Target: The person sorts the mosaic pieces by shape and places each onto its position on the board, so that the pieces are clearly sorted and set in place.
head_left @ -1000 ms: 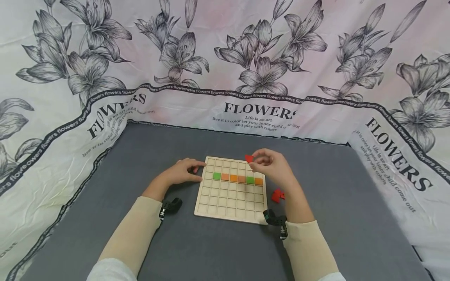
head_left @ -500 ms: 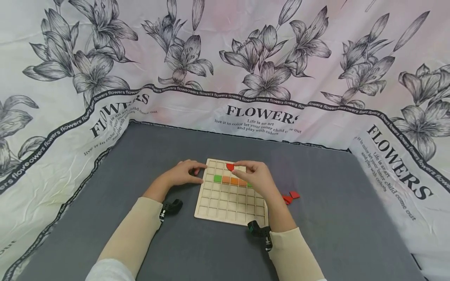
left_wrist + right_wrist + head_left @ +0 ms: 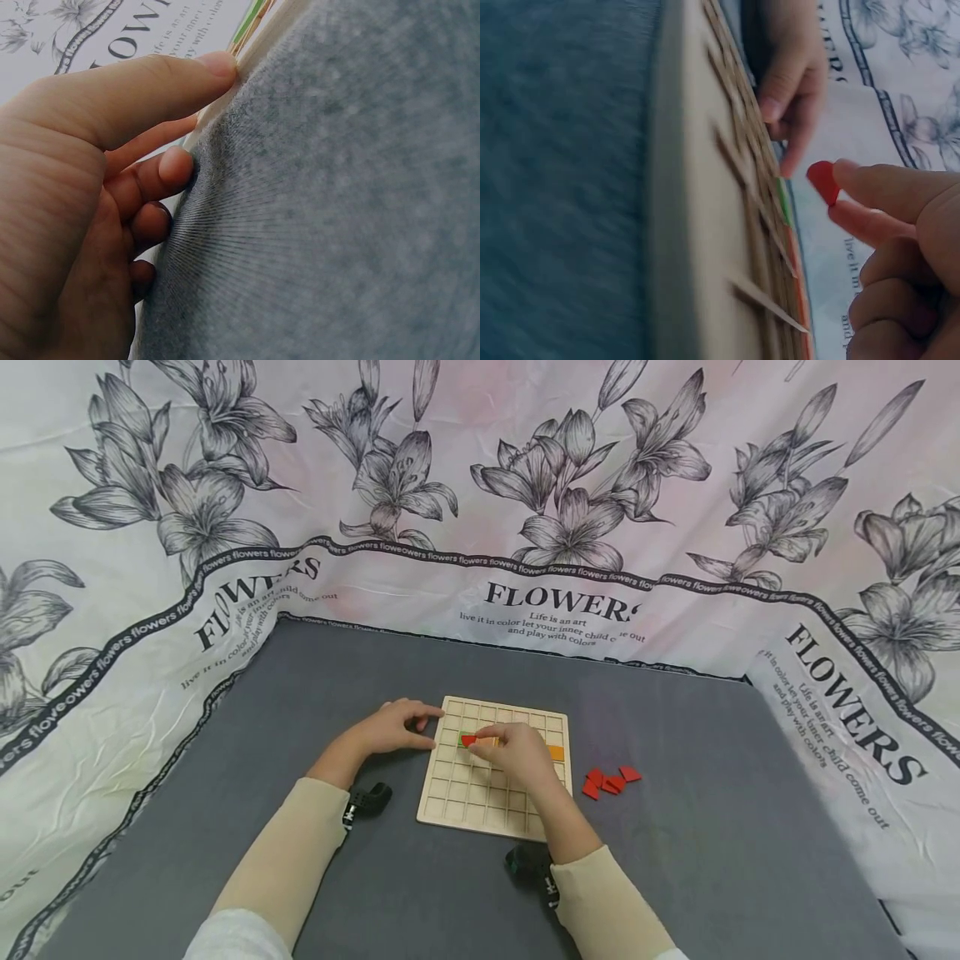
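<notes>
A square wooden grid board [image 3: 457, 789] lies on the grey table. My left hand [image 3: 390, 727] rests thumb and index fingertips against its left edge, the other fingers loosely bent in the left wrist view. Between thumb and index finger my right hand [image 3: 521, 752] pinches a small red tile [image 3: 823, 181] with one rounded side. In the head view that tile overlaps the green tile at the left end of a coloured row set in the board. An orange tile [image 3: 556, 753] shows at the row's right end; my right hand hides much of the row between.
Several loose red tiles [image 3: 612, 785] lie on the table [image 3: 712, 827] to the right of the board. A flower-printed cloth [image 3: 420, 585] rises along the table's back and sides.
My right hand has carried the red tile leftward and toward me, from the board's back right to over the row's left end. My left hand has stayed at the board's edge.
</notes>
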The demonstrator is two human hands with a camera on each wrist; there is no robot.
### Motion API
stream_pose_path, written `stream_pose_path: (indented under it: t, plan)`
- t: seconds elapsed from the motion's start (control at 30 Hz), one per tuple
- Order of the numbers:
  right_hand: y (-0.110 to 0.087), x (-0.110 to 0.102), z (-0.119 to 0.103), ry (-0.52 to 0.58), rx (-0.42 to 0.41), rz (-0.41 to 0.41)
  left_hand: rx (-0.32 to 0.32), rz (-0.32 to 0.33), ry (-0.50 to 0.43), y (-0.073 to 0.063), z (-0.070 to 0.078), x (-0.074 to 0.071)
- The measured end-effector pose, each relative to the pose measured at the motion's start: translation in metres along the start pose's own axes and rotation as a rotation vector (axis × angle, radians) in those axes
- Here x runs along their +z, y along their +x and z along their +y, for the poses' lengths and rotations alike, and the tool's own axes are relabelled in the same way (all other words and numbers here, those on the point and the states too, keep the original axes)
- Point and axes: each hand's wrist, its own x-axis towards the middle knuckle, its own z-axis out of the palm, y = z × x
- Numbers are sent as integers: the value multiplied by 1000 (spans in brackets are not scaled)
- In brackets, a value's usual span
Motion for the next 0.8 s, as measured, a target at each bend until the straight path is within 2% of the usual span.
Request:
stream_pose_path:
  t: [0.17, 0.27, 0.57, 0.67, 0.8]
  plan:
    - [-2, 10, 1, -51, 35, -36, 4, -3, 5, 1, 0, 0]
    - [-3, 14, 1, -105, 24, -45, 7, -3, 9, 1, -1, 0]
    - [-6, 21, -5, -260, -18, 11, 14, -2, 18, 1, -1, 0]
    - [-7, 21, -7, -297, -31, 9, 15, -1, 19, 1, -3, 1]
    - [-8, 18, -8, -364, -89, -27, 13, -2, 16, 2, -4, 2]
